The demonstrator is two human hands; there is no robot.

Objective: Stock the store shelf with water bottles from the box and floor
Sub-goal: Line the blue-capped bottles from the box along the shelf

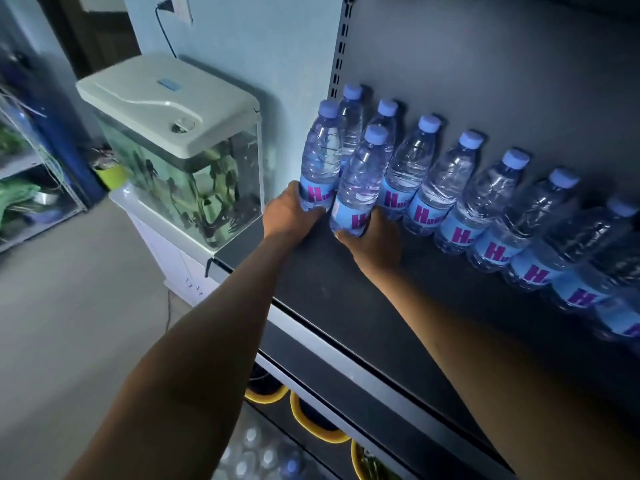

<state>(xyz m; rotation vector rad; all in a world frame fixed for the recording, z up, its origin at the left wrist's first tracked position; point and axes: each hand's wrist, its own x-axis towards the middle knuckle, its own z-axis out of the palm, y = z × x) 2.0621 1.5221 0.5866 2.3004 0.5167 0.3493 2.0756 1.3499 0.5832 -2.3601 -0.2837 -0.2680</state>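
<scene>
My left hand (pixel 289 213) wraps low around one water bottle (pixel 320 157), and my right hand (pixel 372 244) around a second bottle (pixel 362 181), both at the shelf's (pixel 346 306) left end. Full, they likely feel weighty. The thin plastic flexes, so I grip the labelled band.

Left hand (pixel 289 211) grips bottle (pixel 320 157), right hand (pixel 372 242) grips second bottle (pixel 362 181), both upright on shelf (pixel 332 292), before back row (pixel 485 199). Fish tank (pixel 180 150) left.
</scene>
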